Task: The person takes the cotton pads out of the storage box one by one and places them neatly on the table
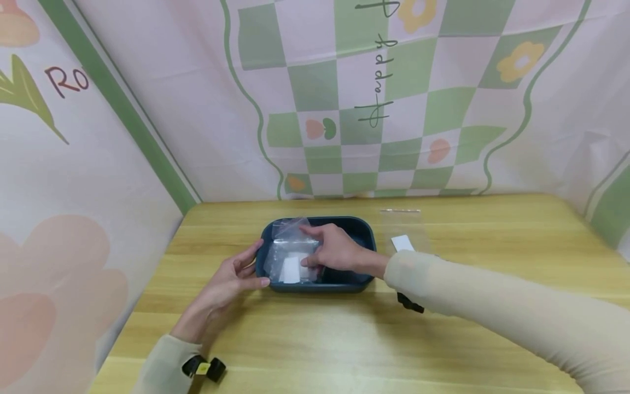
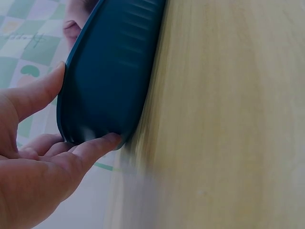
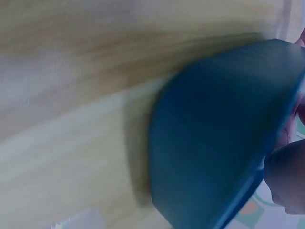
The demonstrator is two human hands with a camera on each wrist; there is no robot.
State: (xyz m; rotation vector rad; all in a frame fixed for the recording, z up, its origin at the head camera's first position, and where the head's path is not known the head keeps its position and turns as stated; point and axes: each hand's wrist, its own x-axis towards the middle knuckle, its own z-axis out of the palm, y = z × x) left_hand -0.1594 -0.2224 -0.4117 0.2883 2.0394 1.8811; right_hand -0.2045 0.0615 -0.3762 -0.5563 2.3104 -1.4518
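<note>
Left hand (image 1: 230,278) grips tray (image 1: 344,288); right hand (image 1: 338,249) reaches in, pinching bag (image 1: 287,249).

The tray (image 1: 339,287) looks smooth plastic, bags (image 1: 291,249) glossy film, tabletop (image 1: 315,342) wood.

Head view bright, mostly clear; soft shine on table (image 1: 344,339) at six o'clock, small glints on plastic bag (image 1: 290,249). Left wrist view dimmer, bluish; table smeary at three o'clock. Right wrist view blurry, hazy; soft shadow at nine o'clock of blue box (image 3: 205,129).
</note>
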